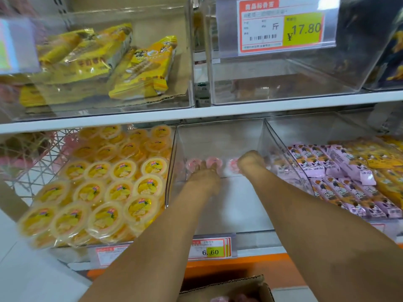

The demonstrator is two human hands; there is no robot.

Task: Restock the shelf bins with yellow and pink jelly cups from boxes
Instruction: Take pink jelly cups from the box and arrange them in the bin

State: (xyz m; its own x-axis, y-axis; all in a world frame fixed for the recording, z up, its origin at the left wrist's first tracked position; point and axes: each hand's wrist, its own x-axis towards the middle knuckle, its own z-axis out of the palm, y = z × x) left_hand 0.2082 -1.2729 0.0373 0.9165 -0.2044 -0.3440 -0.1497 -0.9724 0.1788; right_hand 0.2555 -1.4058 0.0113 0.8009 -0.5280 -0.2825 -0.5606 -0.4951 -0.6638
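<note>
Yellow snack packets (130,68) upper left, a 17.80 price tag (281,27) to their right, purple-wrapped bars (340,171) lower right.

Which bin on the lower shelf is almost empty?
The middle bin: only a few pink cups at its back. The left bin is full of yellow cups; the right bin holds packets.

Shop shelving, white boards, even light.
White shelf board (218,112) crosses at centre; price tag (281,26) at one o'clock, pink wire basket (32,158) at nine, orange strip (250,261) at six.
</note>
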